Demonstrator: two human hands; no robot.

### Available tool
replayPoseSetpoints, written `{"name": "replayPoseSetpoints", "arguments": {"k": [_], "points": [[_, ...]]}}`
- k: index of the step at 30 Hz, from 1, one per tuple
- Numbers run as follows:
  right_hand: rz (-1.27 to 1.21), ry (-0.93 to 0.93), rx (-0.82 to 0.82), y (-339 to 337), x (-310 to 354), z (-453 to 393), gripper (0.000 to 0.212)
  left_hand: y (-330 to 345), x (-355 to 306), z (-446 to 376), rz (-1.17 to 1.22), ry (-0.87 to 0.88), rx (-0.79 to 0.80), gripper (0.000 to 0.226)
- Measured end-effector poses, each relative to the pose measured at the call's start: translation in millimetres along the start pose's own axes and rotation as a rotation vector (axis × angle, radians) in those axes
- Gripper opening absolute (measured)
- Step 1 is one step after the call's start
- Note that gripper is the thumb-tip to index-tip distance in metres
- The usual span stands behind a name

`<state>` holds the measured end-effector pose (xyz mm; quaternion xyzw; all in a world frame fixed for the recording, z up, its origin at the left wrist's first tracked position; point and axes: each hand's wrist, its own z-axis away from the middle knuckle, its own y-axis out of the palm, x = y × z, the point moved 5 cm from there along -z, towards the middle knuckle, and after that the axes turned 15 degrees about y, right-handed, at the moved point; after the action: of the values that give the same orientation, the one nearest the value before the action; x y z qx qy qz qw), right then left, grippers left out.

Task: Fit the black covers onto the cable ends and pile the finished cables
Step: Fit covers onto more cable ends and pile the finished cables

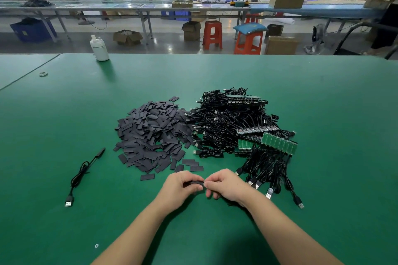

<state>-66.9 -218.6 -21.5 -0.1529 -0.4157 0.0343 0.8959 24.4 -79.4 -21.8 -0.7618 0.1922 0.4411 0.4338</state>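
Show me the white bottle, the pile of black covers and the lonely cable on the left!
white bottle (99, 48), head view, middle of its body
pile of black covers (150, 133), head view, centre of the heap
lone cable (80, 173), head view, its coiled middle

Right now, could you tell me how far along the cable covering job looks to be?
Barely started. One finished cable lies alone on the green table, left of the heap of black covers. In hand: the left hand and right hand pinch a black cover together; the cable end itself is hidden. Left: the tangled pile of cables, many with bare green boards.
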Motion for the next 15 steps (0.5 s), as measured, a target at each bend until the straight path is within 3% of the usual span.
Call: {"name": "replayPoseSetpoints", "arguments": {"k": [15], "points": [[0.03,-0.067,0.026,-6,-9,-1,0.015,-2,6,-1,-0.021,-0.027,-0.038,0.019]]}}
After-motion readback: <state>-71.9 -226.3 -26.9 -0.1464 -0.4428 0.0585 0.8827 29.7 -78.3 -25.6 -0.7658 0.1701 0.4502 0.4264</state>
